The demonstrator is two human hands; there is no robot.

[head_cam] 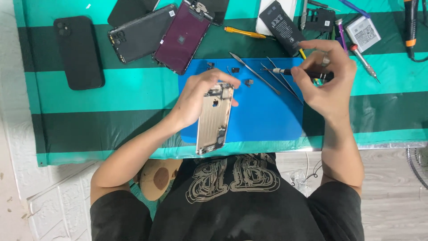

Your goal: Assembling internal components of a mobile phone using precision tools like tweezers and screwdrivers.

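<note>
Left hand [196,96] fingers grasping gold phone shell [215,118], tilted | right hand [325,76] pinching screwdriver [298,72], wrist bent

I see a gold phone housing [215,118], opened with its inner frame facing up, held lengthwise above the blue mat [263,116]. I see a slim dark-handled screwdriver [303,73] lying level, tip pointing left.

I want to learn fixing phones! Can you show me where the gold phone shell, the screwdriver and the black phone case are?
Gold phone shell [215,119], head view, middle of its inner side, held by the left hand [196,98].
Screwdriver [285,71], head view, shaft near the tip, in the right hand [327,80].
Black phone case [79,52], head view, middle of its back.
</note>
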